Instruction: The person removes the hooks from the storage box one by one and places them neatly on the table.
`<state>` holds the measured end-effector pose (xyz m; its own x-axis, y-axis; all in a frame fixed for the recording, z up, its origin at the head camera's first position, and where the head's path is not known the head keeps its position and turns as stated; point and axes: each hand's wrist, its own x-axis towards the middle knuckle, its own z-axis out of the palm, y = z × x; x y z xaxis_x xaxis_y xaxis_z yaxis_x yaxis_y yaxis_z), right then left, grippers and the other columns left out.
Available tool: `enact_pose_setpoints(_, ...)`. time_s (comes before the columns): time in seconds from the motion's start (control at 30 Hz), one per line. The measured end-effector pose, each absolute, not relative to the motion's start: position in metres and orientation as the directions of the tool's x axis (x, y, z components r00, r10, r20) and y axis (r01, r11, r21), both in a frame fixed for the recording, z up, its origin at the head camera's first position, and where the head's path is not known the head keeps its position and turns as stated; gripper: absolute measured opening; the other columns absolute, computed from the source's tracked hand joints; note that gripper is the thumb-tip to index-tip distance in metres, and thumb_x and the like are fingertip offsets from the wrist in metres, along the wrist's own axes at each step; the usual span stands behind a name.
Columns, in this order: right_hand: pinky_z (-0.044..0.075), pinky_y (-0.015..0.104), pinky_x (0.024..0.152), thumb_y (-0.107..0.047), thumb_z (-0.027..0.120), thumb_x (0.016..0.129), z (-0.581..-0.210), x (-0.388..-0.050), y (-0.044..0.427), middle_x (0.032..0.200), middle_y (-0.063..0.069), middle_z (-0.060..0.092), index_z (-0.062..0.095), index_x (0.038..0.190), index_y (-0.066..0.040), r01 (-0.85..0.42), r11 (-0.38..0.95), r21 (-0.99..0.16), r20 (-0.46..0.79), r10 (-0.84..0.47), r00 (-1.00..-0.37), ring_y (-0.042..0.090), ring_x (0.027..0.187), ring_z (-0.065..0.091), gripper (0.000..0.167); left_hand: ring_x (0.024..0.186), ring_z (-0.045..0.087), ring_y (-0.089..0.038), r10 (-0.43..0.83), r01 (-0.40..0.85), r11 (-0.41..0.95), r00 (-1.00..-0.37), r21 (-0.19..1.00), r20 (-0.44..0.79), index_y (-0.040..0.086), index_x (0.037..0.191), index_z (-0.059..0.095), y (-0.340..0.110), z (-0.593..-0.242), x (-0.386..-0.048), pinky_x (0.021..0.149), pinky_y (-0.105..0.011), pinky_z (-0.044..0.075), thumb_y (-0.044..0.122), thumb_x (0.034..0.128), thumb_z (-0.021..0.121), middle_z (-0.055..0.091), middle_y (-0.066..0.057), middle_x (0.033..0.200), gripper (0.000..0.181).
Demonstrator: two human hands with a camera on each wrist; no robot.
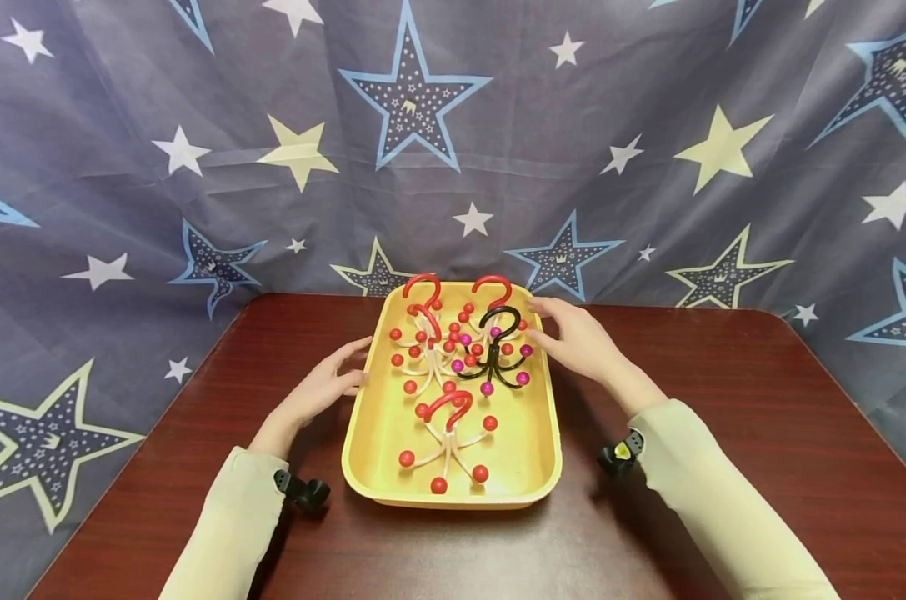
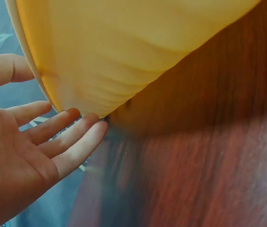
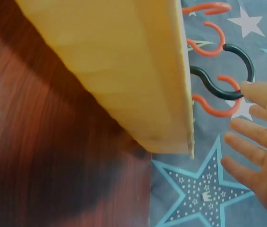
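Note:
A yellow tray (image 1: 463,503) sits lengthwise on the table and holds several hook hangers with ball-tipped arms. One black hanger (image 1: 493,360) has purple balls; the others are white with red hooks and red balls, such as the white hanger (image 1: 448,442) nearest the front. At the tray's left side is my left hand (image 1: 321,387), its fingers extended; in the left wrist view the fingertips (image 2: 100,130) lie at the tray's outer wall. My right hand (image 1: 583,342) is at the far right rim with fingers spread, and contact there cannot be made out. Neither hand grips anything.
The dark red wooden table (image 1: 685,400) extends to both sides of the tray. Behind it hangs a grey curtain (image 1: 453,192) printed with stars, close to the table's far edge. A black wrist device (image 1: 302,490) is strapped at the left sleeve, another wrist device (image 1: 619,454) at the right.

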<state>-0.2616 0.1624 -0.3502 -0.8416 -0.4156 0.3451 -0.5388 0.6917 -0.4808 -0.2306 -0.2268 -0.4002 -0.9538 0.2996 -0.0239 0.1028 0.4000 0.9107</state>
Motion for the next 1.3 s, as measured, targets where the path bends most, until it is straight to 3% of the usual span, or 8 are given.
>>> enact_pose_setpoints(0.23,0.048,0.051,0.094,-0.012,0.066,0.093,-0.349,-0.268,0.146,0.124,0.02,0.065,0.057,0.134,0.003,-0.584,0.656,-0.478,0.368,-0.455,-0.811,0.035,0.109,0.063,0.045,0.115,0.058,-0.039,0.297,0.028,0.268,-0.953,0.963,-0.056,0.004,0.157,0.022,-0.227,-0.41,-0.232,0.083,-0.039,0.056,0.006,0.0954,0.051,0.038,-0.031,0.146,0.068)
enact_pose_setpoints(0.53,0.053,0.045,0.086,0.0,0.061,0.094,-0.346,-0.273,0.129,0.119,0.017,0.066,0.067,0.122,0.0,-0.562,0.647,-0.516,0.359,-0.432,-0.827,0.033,0.102,0.066,0.029,0.107,0.061,-0.022,0.296,-0.001,0.116,-0.954,0.993,-0.035,0.004,0.158,0.02,-0.227,-0.419,-0.23,0.079,-0.032,0.056,0.005,0.096,0.048,0.038,-0.035,0.145,0.068)
enact_pose_setpoints(0.9,0.053,0.044,0.087,0.003,0.063,0.093,-0.339,-0.269,0.121,0.109,0.014,0.07,0.071,0.112,0.0,-0.557,0.625,-0.547,0.377,-0.41,-0.83,0.031,0.103,0.067,0.021,0.106,0.062,-0.021,0.276,0.008,0.093,-0.961,0.996,-0.018,0.005,0.158,0.023,-0.228,-0.42,-0.226,0.079,-0.032,0.056,0.006,0.0971,0.049,0.04,-0.034,0.144,0.066)
enact_pose_setpoints(1.3,0.053,0.041,0.073,-0.001,0.064,0.094,-0.316,-0.262,0.129,0.104,0.014,0.07,0.07,0.11,-0.001,-0.572,0.63,-0.525,0.431,-0.383,-0.817,0.027,0.09,0.067,0.017,0.108,0.062,-0.019,0.279,0.011,0.103,-0.96,0.995,-0.018,0.006,0.158,0.022,-0.228,-0.423,-0.225,0.081,-0.032,0.056,0.009,0.0996,0.049,0.04,-0.033,0.145,0.064)
